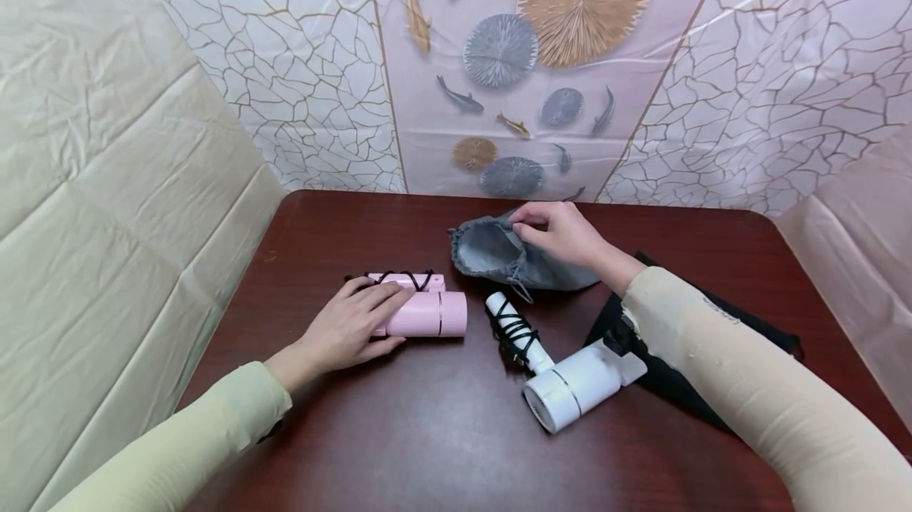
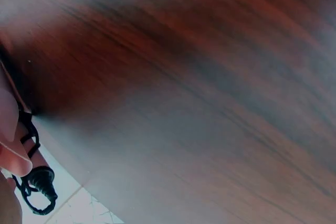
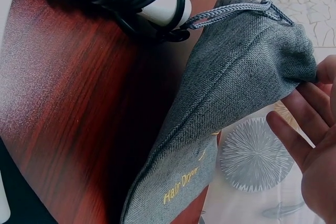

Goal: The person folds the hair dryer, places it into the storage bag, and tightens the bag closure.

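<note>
A pink hair dryer (image 1: 435, 314) lies on the table, its folded handle wound with black cord. Over its left end my left hand (image 1: 349, 326) grips it, thumb on the near side and fingers across the top. Part of the cord and its black end (image 2: 42, 179) show in the left wrist view. My right hand (image 1: 563, 235) pinches the rim of a grey drawstring pouch (image 1: 552, 271), whose mouth gapes toward the left. Gold "Hair Dryer" lettering marks the pouch (image 3: 210, 87) in the right wrist view.
A white hair dryer (image 1: 577, 387) lies front right of the pink one, black cord (image 1: 514, 328) around its handle. Beneath my right forearm is a black cloth item (image 1: 677, 385). Patterned sheeting (image 1: 321, 61) hangs behind the table's far edge.
</note>
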Available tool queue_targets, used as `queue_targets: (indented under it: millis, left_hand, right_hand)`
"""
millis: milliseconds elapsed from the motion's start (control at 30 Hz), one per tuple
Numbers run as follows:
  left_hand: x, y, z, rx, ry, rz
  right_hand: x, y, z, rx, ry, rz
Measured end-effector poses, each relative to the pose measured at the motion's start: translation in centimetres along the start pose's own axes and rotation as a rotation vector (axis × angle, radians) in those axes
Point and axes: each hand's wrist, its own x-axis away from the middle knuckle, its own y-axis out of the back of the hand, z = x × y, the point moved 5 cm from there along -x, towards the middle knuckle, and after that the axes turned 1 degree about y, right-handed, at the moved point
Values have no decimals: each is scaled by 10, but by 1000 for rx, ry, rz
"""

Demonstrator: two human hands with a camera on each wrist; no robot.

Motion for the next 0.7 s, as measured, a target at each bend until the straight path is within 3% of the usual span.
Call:
queue_targets:
  millis: [267,700]
  left_hand:
    - [-3,8,-1,-32,46,-20]
    - [-18,32,0,-58,145,-146]
  right_hand:
    - [-2,-5,2,-9,19,16]
    - [-5,-10,5,10,22,19]
